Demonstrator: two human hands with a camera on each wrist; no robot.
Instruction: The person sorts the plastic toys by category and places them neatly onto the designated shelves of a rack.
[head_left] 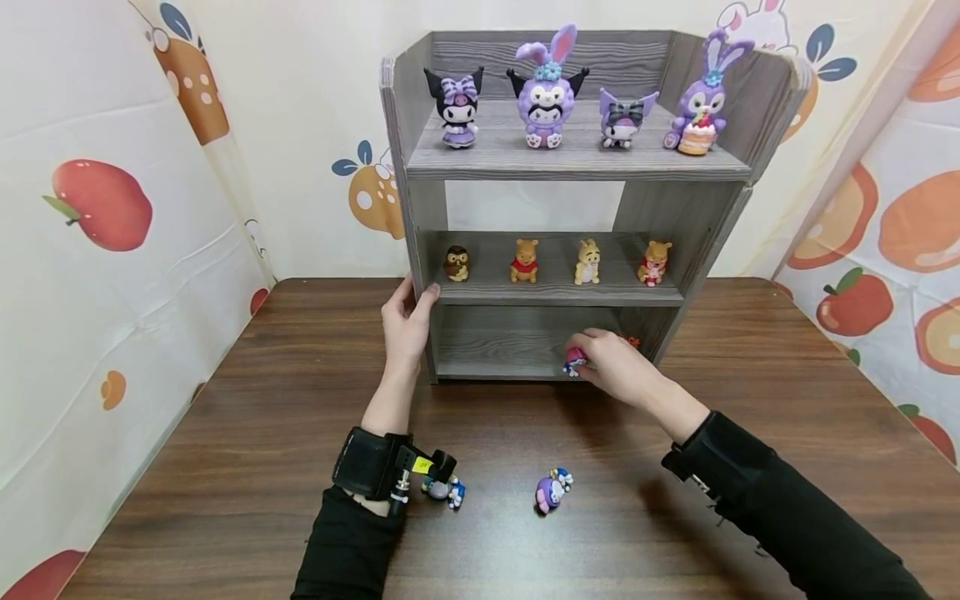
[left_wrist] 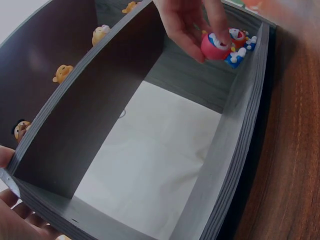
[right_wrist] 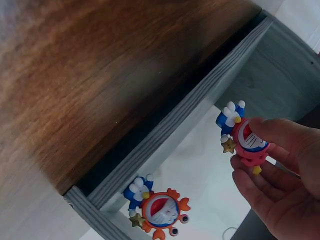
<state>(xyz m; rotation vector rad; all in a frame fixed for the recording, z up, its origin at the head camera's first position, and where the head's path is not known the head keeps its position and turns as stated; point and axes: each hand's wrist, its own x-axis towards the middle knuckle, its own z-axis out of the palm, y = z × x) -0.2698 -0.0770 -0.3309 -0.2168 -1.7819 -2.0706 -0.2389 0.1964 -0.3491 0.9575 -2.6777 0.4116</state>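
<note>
My right hand (head_left: 615, 364) pinches a Doraemon figurine in a pink costume (right_wrist: 248, 142) between thumb and fingers, inside the bottom compartment of the grey wooden shelf (head_left: 558, 173). Close by, at that compartment's right end, stands a Doraemon figurine in an orange crab costume (right_wrist: 162, 210), mostly hidden behind the right hand in the head view. My left hand (head_left: 403, 327) grips the shelf's left side panel at about the height of the middle board, thumb on the inner side and fingers round the outside.
A purple-suited figurine (head_left: 550, 493) and a grey-and-blue figurine (head_left: 444, 490), partly behind the left wrist camera, lie on the wooden table (head_left: 255, 467). Small figurines, including an owl (head_left: 456, 263), line the middle board. Larger purple figures, one with rabbit ears (head_left: 546, 104), stand on top.
</note>
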